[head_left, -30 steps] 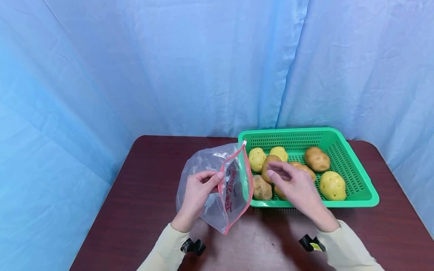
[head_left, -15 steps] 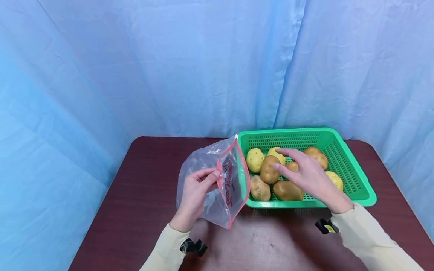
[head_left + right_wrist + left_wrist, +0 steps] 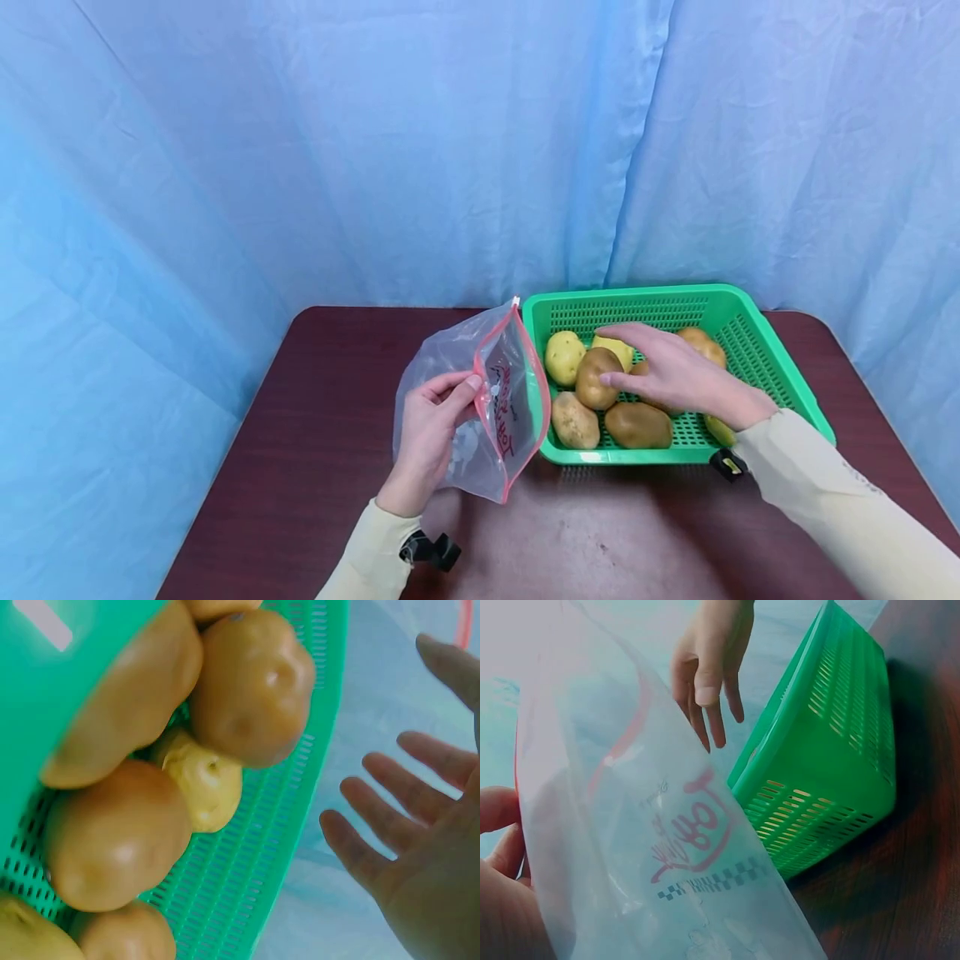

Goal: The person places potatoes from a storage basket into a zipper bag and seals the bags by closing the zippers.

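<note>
My left hand (image 3: 427, 429) pinches one side of the mouth of a clear zip bag (image 3: 450, 358) with a red edge. The bag's mouth gapes toward the green basket (image 3: 622, 457), and red lettering shows on it. Over the basket hovers my right hand (image 3: 678, 375), its fingers apart and holding nothing; the right wrist view shows those fingers (image 3: 409, 787) spread above the basket's rim. Nearest the thumb is a brown potato (image 3: 597, 379). Around it lie a yellow potato (image 3: 565, 358), a pale spotted potato (image 3: 575, 421) and a long brown potato (image 3: 639, 425). My right hand and sleeve partly cover others.
The basket stands at the back right of a dark red wooden table (image 3: 322, 433). Behind and beside the table hang blue curtains (image 3: 450, 150). A small black device (image 3: 431, 550) is strapped at my left wrist.
My right hand has drawn back to the right above the potatoes and its fingers have spread. The bag, still in my left hand, has shifted slightly left.
</note>
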`<state>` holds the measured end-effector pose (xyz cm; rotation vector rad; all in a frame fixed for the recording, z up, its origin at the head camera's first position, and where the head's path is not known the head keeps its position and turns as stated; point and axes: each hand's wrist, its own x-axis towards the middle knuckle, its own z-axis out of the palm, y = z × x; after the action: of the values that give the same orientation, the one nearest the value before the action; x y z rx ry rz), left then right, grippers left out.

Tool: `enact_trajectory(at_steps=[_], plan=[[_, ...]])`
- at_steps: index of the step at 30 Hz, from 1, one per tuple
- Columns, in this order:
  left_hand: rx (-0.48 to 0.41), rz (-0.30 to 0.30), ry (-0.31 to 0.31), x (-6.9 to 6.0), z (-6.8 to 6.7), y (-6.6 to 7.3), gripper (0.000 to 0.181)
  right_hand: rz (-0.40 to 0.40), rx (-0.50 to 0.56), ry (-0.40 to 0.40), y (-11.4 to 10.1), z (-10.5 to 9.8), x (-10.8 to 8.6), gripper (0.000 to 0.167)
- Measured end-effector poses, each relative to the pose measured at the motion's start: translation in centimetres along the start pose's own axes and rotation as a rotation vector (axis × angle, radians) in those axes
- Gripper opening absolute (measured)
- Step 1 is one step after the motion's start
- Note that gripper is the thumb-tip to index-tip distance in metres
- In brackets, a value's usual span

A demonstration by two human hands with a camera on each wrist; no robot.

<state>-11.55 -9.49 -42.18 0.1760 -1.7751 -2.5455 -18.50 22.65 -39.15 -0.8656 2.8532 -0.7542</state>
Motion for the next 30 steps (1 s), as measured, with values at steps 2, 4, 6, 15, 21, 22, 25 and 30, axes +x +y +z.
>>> enact_trajectory(at_steps=[2,4,6,15,21,22,25,30], plan=[[-0.01,0.0,0.011,0.0,-0.1,0.0,0.016,-0.01,0.002,-0.027,0.3,0.2,0.4,0.067],[-0.019,0.003,0.02,0.0,-0.1,0.0,0.016,-0.019,0.007,-0.057,0.5,0.4,0.8,0.068],[-0.024,0.005,0.026,0.0,-0.3,0.0,0.017,-0.022,0.005,-0.088,0.8,0.7,1.1,0.072],[-0.055,-0.001,0.049,-0.1,-0.6,0.0,0.017,-0.023,-0.015,-0.192,1.4,1.4,2.3,0.082],[-0.08,0.025,0.034,-0.1,-0.5,-0.1,0.011,-0.065,-0.039,-0.234,1.8,1.8,2.9,0.083],[-0.078,0.029,0.032,-0.1,-0.5,-0.2,0.011,-0.076,-0.046,-0.238,1.9,1.9,3.0,0.083],[-0.088,0.03,0.034,-0.1,-0.4,-0.3,0.011,-0.1,-0.064,-0.255,2.1,2.2,3.3,0.082],[-0.114,0.014,0.037,-0.1,-0.2,-0.4,0.013,-0.102,-0.093,-0.288,2.3,2.6,3.4,0.083]])
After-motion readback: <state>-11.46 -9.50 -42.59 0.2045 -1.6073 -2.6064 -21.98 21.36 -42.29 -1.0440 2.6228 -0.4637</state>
